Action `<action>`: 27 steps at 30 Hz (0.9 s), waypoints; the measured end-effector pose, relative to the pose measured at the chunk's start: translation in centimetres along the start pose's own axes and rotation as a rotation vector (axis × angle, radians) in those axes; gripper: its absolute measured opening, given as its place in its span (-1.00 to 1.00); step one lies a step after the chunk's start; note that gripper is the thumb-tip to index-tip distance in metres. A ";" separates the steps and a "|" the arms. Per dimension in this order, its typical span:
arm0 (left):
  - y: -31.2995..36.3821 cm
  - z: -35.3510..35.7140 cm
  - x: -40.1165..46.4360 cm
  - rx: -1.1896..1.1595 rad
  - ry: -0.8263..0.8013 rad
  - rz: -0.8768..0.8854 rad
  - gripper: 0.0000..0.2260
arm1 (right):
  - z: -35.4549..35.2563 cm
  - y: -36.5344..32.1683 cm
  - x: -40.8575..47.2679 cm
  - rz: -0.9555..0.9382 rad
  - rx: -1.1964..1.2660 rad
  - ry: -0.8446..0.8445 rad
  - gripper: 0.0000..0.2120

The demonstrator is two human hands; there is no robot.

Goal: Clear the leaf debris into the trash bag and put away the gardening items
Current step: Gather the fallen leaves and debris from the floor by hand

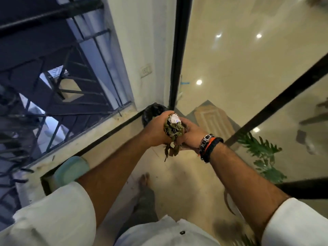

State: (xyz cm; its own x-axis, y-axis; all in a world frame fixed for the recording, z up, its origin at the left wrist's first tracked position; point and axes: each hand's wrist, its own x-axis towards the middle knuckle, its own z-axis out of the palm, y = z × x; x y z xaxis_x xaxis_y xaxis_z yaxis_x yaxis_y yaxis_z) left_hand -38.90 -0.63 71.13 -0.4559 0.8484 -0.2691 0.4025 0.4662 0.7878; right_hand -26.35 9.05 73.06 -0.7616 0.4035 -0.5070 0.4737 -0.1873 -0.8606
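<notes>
Between both palms I hold a bunch of dry green-brown leaf debris (173, 132) with a crumpled white scrap on top. My left hand (158, 130) curls round its left side and my right hand (190, 134) cups its right side. A few leaves hang below the hands. Just beyond the hands, in the corner by the wall, sits a black trash bag (150, 112), partly hidden behind my left hand.
A window with a dark metal grille (58, 96) runs along the left, above a low ledge. A pale green container (71, 170) stands by the ledge. A glass partition with black frames (179, 50) is ahead and right, a green plant (262, 155) beside it. My bare foot (144, 180) is on the tiled floor.
</notes>
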 end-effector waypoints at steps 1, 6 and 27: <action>-0.6 -1.0 1.4 -0.017 0.015 -0.005 -0.11 | 0.0 -0.6 2.0 -0.009 0.009 -0.013 -0.34; -4.0 -5.9 9.6 -0.049 0.008 -0.045 -0.10 | 0.1 -2.7 12.7 0.021 0.094 -0.006 -0.20; -36.7 -0.5 51.6 0.024 0.042 -0.288 -0.16 | -3.7 12.3 63.8 0.091 -0.214 -0.023 -0.13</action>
State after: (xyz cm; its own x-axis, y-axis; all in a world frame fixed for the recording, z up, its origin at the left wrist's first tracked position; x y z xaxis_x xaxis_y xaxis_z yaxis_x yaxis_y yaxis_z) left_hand -77.52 25.92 28.63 -0.5865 0.6695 -0.4559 0.2706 0.6925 0.6687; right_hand -67.51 35.79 30.27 -0.7204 0.3728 -0.5848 0.6218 -0.0262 -0.7827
